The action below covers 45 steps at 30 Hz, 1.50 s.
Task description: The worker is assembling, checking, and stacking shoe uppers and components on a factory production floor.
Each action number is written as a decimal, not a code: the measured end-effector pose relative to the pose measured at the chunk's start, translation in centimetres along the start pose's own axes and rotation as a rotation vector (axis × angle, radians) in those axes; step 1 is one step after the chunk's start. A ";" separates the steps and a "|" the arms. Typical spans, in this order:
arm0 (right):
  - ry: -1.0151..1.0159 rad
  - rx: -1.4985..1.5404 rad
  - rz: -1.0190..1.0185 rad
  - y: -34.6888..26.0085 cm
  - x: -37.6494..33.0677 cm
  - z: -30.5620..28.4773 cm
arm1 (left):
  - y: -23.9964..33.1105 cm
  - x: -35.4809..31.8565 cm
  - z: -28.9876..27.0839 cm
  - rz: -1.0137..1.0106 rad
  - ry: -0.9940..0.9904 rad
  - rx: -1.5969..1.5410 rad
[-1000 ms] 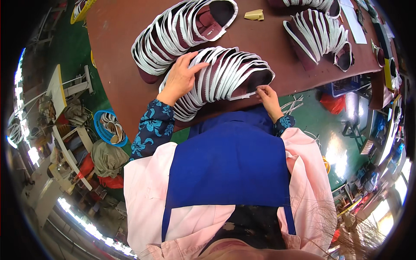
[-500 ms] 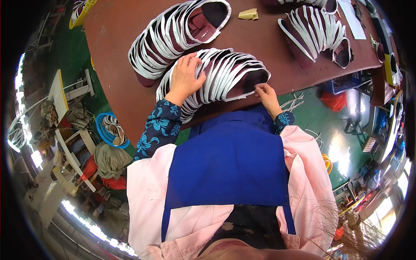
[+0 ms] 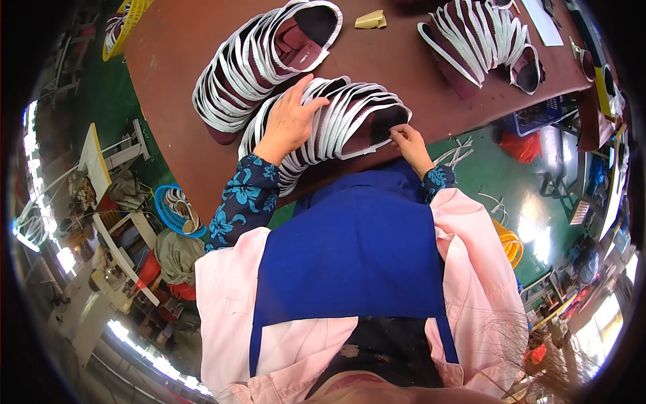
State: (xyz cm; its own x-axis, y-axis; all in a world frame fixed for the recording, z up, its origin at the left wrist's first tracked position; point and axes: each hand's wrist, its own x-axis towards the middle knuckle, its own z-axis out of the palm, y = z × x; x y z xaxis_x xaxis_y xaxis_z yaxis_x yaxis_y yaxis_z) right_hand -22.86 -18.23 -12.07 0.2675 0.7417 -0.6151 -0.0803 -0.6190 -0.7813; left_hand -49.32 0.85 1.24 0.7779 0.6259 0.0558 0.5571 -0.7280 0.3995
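Note:
A row of nested maroon shoe uppers (image 3: 330,131) with white-bound edges lies along the near edge of the brown table (image 3: 165,74). Over its left part rests my left hand (image 3: 289,124), fingers stretched and spread against the white edges. At the row's right end, my right hand (image 3: 409,145) pinches the rim of the endmost upper between thumb and fingers. Beyond my left hand lies a second nested row of the same uppers (image 3: 232,84), its open end toward the upper right. Another such row (image 3: 479,44) sits farther right on the table.
A tan scrap (image 3: 371,20) lies on the table between the rows. On the floor stand a blue basket (image 3: 165,209) at left and an orange-yellow basket (image 3: 511,246) at right. White strips (image 3: 457,153), a red bag (image 3: 521,149) and a blue crate (image 3: 535,120) are at right.
The whole view has shifted slightly, moving the table and rows a little up and left. Both hands keep their places on the near row; the left fingers look more outstretched.

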 end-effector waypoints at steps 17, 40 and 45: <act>-0.076 -0.071 -0.093 -0.6 0.5 -0.3 | 2.5 2.6 1.8 -0.026 0.081 -0.226; -0.537 0.471 -0.028 -6.9 -0.6 9.6 | 2.0 2.4 2.0 0.127 -0.067 -0.123; -0.414 0.477 -0.053 -6.1 -0.3 10.0 | 2.5 3.6 1.7 0.118 -0.101 -0.140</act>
State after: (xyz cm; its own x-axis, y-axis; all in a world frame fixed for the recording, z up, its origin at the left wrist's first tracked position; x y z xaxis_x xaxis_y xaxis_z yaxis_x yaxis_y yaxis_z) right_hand -32.09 -12.10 -8.14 -0.1033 0.8659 -0.4894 -0.5216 -0.4661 -0.7146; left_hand -44.60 0.79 0.90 0.8645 0.5023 0.0208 0.4199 -0.7442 0.5194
